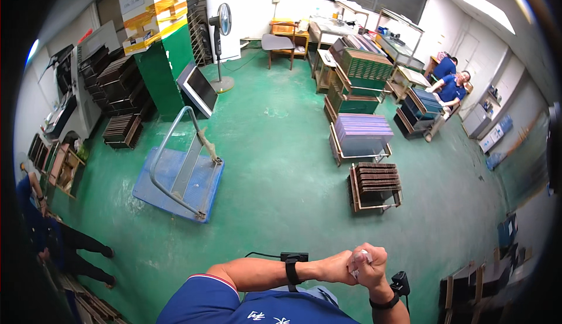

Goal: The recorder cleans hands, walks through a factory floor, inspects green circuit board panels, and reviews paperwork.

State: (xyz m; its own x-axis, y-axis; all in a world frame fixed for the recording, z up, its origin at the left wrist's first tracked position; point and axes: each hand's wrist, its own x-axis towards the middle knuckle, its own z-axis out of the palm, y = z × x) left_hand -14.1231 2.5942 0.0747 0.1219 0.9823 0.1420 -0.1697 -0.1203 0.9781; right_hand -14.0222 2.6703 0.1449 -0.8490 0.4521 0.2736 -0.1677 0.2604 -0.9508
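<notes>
In front of my chest, slightly right of the middle, my hands are pressed together. My left hand reaches across from the left, its fingers closed against the other hand. My right hand is closed in a fist beside it. A small white crumpled thing, perhaps paper or cloth, shows between the two; its kind is unclear. Black straps with small box-shaped devices circle both wrists.
A blue platform trolley stands ahead on the left. On the right are racks of dark panels and purple-edged panels. A standing fan is farther back. One person works at a far-right rack; another stands at left.
</notes>
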